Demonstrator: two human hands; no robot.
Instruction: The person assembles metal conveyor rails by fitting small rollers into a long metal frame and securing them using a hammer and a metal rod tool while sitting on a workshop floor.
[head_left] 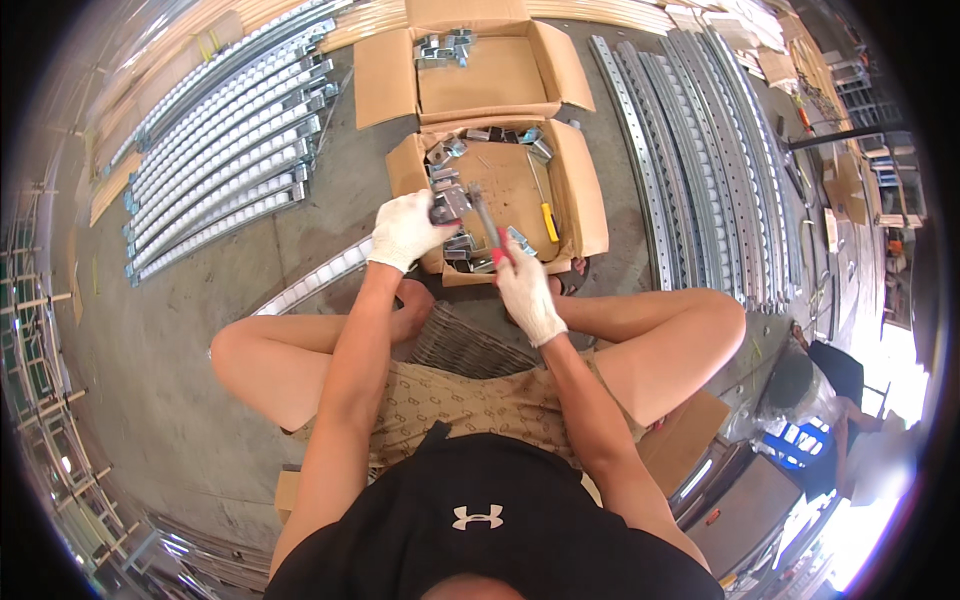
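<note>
My left hand [408, 232], in a white work glove, is closed around a grey metal bracket [452, 204] above the near carton. A rail with white rollers [325, 278] runs up from the left to this hand; whether it joins the bracket is hidden behind the glove. My right hand [530, 302], also gloved, grips the red handle of a hammer [488, 222]. The hammer's head is close to the bracket's right side; whether they touch I cannot tell. Beneath both hands, the open near carton [588, 190] holds several metal brackets [540, 148] and a yellow-handled screwdriver [549, 220].
Another open carton [385, 80] stands behind, with brackets in its far left corner. Several roller rails [225, 165] lie at the left, and grey metal rails [690, 165] lie at the right. A person [850, 440] is at the lower right.
</note>
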